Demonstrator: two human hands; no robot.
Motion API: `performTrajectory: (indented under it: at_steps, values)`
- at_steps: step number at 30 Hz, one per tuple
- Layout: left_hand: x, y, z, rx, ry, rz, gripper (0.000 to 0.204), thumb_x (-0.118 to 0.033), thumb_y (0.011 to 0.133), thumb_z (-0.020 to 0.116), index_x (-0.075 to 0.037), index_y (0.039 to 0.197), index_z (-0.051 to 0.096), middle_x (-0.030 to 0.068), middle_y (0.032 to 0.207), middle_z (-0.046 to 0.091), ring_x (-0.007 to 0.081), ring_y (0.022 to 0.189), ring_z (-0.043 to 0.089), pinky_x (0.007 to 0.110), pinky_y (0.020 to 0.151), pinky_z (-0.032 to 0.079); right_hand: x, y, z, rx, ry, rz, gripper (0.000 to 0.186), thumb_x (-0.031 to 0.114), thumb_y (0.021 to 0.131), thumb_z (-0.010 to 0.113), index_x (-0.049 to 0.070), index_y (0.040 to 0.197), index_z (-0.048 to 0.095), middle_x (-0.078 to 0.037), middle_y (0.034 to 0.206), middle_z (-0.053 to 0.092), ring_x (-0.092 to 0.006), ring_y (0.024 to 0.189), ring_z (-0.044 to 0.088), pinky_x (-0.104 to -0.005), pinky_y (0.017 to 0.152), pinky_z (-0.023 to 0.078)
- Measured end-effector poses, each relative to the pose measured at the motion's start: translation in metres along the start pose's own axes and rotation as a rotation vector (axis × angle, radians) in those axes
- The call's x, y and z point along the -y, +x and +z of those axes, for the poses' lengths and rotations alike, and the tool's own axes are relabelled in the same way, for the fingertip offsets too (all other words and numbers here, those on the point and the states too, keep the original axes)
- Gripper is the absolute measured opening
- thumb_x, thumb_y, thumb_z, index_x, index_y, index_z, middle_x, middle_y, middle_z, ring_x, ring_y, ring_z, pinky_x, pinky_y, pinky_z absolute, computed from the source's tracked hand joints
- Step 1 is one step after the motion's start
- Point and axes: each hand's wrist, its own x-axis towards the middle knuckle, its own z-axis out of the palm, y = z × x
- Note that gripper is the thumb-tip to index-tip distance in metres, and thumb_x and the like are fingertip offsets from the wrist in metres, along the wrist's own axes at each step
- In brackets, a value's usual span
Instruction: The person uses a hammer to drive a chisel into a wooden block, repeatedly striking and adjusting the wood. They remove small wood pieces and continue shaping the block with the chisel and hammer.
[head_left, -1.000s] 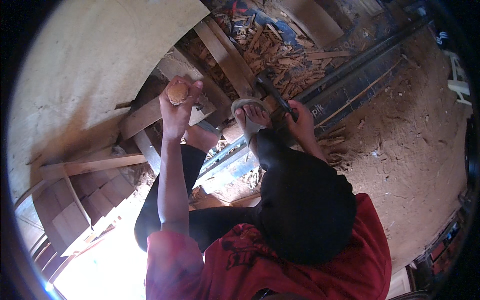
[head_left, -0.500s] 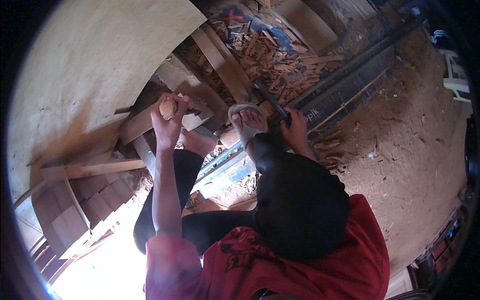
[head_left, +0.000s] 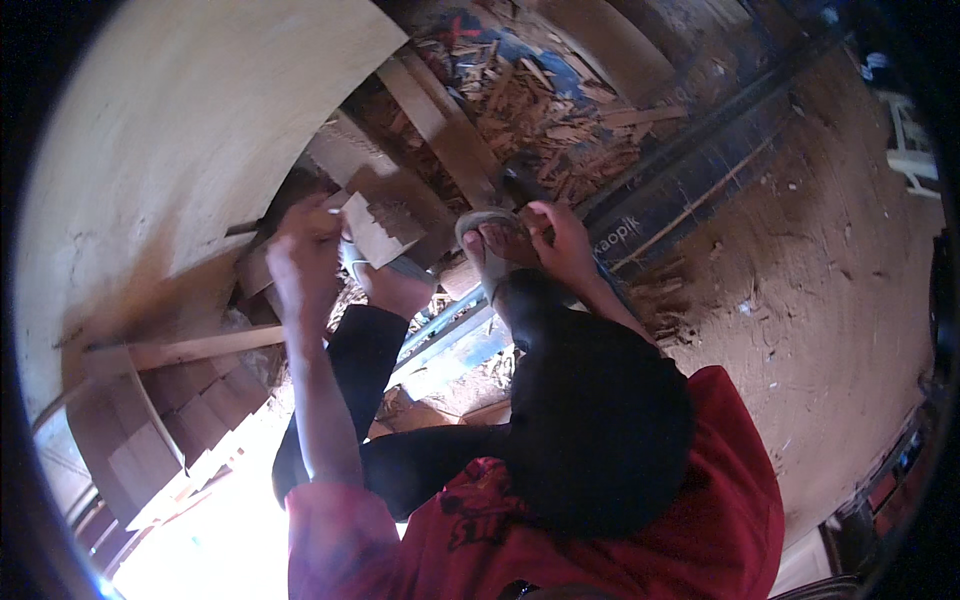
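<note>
My left hand, smeared by motion, is beside the rough-edged end of a wooden block; whether its fingers hold anything cannot be made out. Curled fingers of my right hand close around the near end of a dark, blurred tool, mostly hidden by the hand. That hand is just right of my sandalled right foot. My left foot rests below the block.
A large pale board fills the far left. Wood chips lie among planks beyond my feet. A dark printed strip borders brown ground at right. Stacked wood pieces stand at lower left.
My left hand has moved left and down; the round wooden end seen in it earlier no longer shows. My right hand has shifted left and up towards my foot, covering more of the dark tool.
</note>
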Motion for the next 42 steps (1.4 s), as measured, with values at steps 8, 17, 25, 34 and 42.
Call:
performTrajectory:
  at_steps: [8,17,25,34,42]
  values:
    - [0.029,-0.036,0.070,0.190,-0.174,-0.345,0.071,-0.042,0.085,0.086,-0.013,0.146,0.063,0.0166,0.141,0.065,0.0381,0.117,0.070,0.047,0.095,0.059,-0.014,-0.049,-0.042,-0.078,-0.054,0.298,0.038,0.006,0.096,0.072,0.013,0.132,0.065,-0.007,0.076,0.067,-0.0253,0.072,0.068,-0.0404,0.071,0.055]
    - [0.019,-0.035,0.052,0.058,0.098,-0.228,0.071,-0.046,0.081,0.090,-0.003,0.133,0.069,0.0179,0.128,0.071,0.0372,0.114,0.071,0.047,0.093,0.058,-0.021,-0.063,-0.075,-0.213,-0.277,0.114,0.056,0.002,0.088,0.070,0.015,0.142,0.060,-0.015,0.101,0.070,-0.0381,0.109,0.066,-0.0507,0.096,0.053]
    - [-0.014,0.021,-0.014,-0.149,-0.595,-0.403,0.031,-0.023,0.097,0.079,0.001,0.115,0.076,0.0080,0.086,0.076,0.0117,0.075,0.069,0.029,0.071,0.055,-0.016,-0.055,-0.076,-0.042,-0.138,0.214,0.060,0.001,0.089,0.072,0.014,0.145,0.056,-0.019,0.122,0.065,-0.0423,0.116,0.062,-0.0530,0.102,0.049]
    - [0.022,0.046,0.011,0.443,-0.034,-0.558,0.038,-0.037,0.093,0.082,-0.001,0.105,0.079,0.0086,0.075,0.073,0.0121,0.060,0.064,0.034,0.065,0.055,-0.003,-0.016,-0.047,-0.078,-0.082,0.084,0.055,-0.002,0.089,0.072,0.010,0.141,0.059,-0.016,0.118,0.063,-0.0337,0.111,0.061,-0.0460,0.097,0.050]
    - [0.031,0.031,0.042,0.673,-0.114,-0.712,0.036,-0.036,0.093,0.081,-0.006,0.112,0.082,0.0060,0.080,0.076,0.0156,0.060,0.068,0.035,0.065,0.055,-0.007,-0.008,-0.042,-0.010,-0.065,0.147,0.053,0.002,0.090,0.072,0.011,0.141,0.060,-0.017,0.124,0.063,-0.0372,0.119,0.058,-0.0481,0.103,0.048]
